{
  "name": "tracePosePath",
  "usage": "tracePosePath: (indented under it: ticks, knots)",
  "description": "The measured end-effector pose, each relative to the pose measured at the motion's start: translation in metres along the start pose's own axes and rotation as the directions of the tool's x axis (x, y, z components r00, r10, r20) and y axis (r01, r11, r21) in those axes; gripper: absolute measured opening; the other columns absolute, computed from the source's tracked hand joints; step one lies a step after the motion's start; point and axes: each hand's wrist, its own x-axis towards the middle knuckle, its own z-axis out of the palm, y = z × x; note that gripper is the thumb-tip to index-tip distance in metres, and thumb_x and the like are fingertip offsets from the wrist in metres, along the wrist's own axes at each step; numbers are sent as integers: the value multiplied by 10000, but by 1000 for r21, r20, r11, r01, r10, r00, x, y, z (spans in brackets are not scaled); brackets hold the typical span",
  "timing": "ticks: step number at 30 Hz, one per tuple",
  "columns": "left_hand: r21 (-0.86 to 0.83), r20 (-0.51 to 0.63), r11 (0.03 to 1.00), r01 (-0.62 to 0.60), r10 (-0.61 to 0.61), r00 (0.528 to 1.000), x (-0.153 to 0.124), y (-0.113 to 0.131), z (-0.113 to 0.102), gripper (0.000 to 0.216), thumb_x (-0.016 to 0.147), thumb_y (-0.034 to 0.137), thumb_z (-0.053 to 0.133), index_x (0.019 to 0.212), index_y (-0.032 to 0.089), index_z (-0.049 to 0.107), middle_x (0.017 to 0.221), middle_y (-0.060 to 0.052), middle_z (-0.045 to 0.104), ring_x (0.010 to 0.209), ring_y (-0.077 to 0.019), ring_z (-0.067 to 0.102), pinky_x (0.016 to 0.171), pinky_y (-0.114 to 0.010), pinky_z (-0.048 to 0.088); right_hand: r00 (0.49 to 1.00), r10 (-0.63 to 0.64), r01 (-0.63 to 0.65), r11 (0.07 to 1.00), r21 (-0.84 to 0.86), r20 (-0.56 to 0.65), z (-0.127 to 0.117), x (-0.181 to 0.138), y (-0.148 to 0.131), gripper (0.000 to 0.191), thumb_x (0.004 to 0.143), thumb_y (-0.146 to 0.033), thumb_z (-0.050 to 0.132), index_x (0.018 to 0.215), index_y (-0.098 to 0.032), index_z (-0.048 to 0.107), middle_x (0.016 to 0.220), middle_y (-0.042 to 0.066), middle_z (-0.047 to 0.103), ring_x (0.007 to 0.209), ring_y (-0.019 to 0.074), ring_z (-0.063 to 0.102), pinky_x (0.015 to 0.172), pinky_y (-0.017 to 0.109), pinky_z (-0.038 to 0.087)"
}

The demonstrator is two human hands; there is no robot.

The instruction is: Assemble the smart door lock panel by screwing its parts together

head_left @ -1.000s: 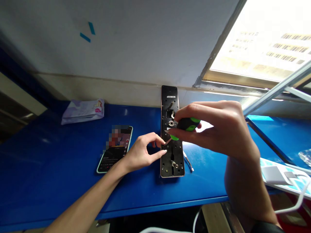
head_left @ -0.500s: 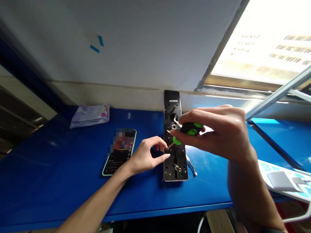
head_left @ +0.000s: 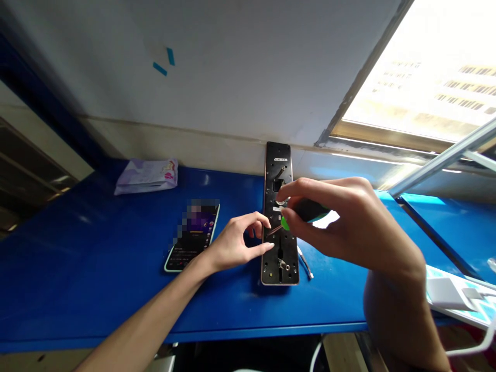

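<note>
A long black panel (head_left: pixel 287 279), probably a door lock's back plate, lies lengthwise on the blue table, its holes and metal posts facing up. My right hand (head_left: pixel 349 217) is closed around a black and green screwdriver (head_left: pixel 310 211) above the panel. The screwdriver's thin shaft slants down left to the panel's left edge. My left hand (head_left: pixel 238 243) rests at that edge, thumb and forefinger apart on either side of the tip, other fingers curled. Any screw under the tip is too small to make out. A short cable (head_left: pixel 305 262) sticks out from the panel's right side.
A phone (head_left: pixel 194 240) with a lit screen lies left of my left hand. Farther back is a lilac packet (head_left: pixel 147 175). At the right stand a pale metal frame (head_left: pixel 437 155) and a white charger-like block (head_left: pixel 449 293). The wall (head_left: pixel 232 77) rises behind the table (head_left: pixel 116 289).
My right hand has rolled the screwdriver's handle, so less green shows. The shaft stays at the panel's left edge. My left hand keeps its place; the view has shifted slightly.
</note>
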Motion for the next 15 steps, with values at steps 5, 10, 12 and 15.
tracePosePath:
  ticks: [5, 10, 12, 15]
  knots:
    - [-46, 62, 997, 64, -62, 996, 0, -10, 2, 646, 835, 406, 838, 1383, 255, 532, 860, 37, 686, 797, -199, 686, 726, -311, 549, 1000, -28, 28, 999, 38, -3, 3, 1, -6, 180, 1039, -261, 659, 966, -152, 782, 778, 1, 794, 587, 59, 645, 577, 188, 462]
    - [-89, 115, 993, 81, -71, 991, 2, -13, 0, 738, 862, 426, 828, 1481, 274, 456, 841, 41, 676, 801, -210, 702, 782, -350, 572, 996, -25, 18, 996, 86, 81, -5, -3, -4, 325, 1026, -123, 573, 1305, -139, 738, 1033, 42, 838, 793, 96, 756, 679, 194, 535]
    - [-100, 125, 992, 82, -69, 990, 2, -12, 0, 746, 863, 413, 825, 1492, 272, 452, 851, 34, 688, 813, -216, 709, 801, -362, 578, 996, -18, 10, 995, 95, 91, -7, -6, -5, 385, 989, -104, 581, 1345, -150, 719, 1050, 39, 826, 781, 106, 737, 669, 218, 538]
    - [-85, 137, 993, 81, -69, 988, 2, -11, -1, 745, 869, 393, 804, 1513, 268, 451, 856, 27, 705, 812, -221, 717, 798, -365, 582, 996, -34, 24, 992, 123, 87, -5, -8, -7, 467, 923, -101, 623, 1384, -148, 684, 1119, 65, 799, 815, 130, 723, 682, 247, 546]
